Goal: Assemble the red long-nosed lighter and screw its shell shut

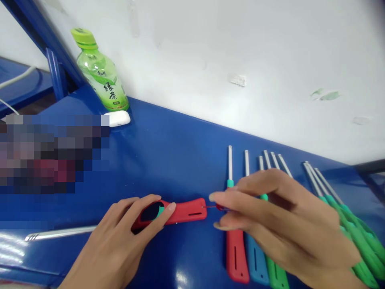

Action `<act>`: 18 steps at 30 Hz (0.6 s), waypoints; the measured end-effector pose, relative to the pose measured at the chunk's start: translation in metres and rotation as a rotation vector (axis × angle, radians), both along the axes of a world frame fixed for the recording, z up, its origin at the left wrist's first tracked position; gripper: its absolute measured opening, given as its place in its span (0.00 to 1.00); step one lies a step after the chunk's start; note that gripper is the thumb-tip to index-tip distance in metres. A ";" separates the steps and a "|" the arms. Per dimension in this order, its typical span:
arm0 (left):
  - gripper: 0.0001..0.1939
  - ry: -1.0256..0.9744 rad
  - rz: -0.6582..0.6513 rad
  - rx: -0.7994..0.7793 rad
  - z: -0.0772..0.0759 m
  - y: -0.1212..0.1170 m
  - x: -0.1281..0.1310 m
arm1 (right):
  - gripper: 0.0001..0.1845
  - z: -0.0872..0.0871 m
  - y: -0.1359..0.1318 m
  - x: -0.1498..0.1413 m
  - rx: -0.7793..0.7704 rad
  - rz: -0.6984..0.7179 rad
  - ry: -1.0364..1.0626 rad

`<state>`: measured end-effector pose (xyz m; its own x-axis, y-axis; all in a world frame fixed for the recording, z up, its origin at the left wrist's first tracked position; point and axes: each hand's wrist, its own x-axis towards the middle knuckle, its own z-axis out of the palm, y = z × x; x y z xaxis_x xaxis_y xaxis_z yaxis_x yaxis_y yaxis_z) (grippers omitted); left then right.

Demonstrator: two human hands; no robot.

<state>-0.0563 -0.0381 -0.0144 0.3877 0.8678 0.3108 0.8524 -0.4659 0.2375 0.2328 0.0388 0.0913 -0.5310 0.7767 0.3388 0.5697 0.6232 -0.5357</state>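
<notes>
My left hand (pixel 120 237) is closed around the handle of a red long-necked lighter (pixel 186 210), which lies sideways on the blue table. Its metal tube sticks out to the left, and a green trigger shows between my fingers. Just off the handle's right end, my right hand (pixel 279 220) pinches a small dark-red piece (pixel 221 206). From this piece a thin red line runs to the hole in the handle's end; whether it is a cord or a stiff tip, I cannot tell. Under my right hand lie another red lighter (pixel 237 257), a blue lighter (pixel 256 261) and a green one (pixel 277 269), partly hidden.
More green lighters (pixel 355 224) lie fanned out at the right. A green tea bottle (pixel 104 78) stands at the back left by the white wall (pixel 210 60), with a small white case (pixel 119 119) in front. The left side is partly pixelated. The blue table (pixel 168 152) meets the wall.
</notes>
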 end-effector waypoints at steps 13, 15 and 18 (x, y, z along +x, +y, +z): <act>0.41 0.015 -0.009 0.005 0.000 0.001 -0.002 | 0.15 0.018 -0.008 -0.006 -0.092 0.041 -0.019; 0.41 0.005 -0.010 0.010 0.000 0.001 -0.002 | 0.15 0.018 -0.012 -0.007 -0.112 0.054 -0.014; 0.42 0.009 -0.003 0.003 -0.001 0.000 -0.001 | 0.13 0.018 -0.016 -0.006 -0.124 0.035 -0.016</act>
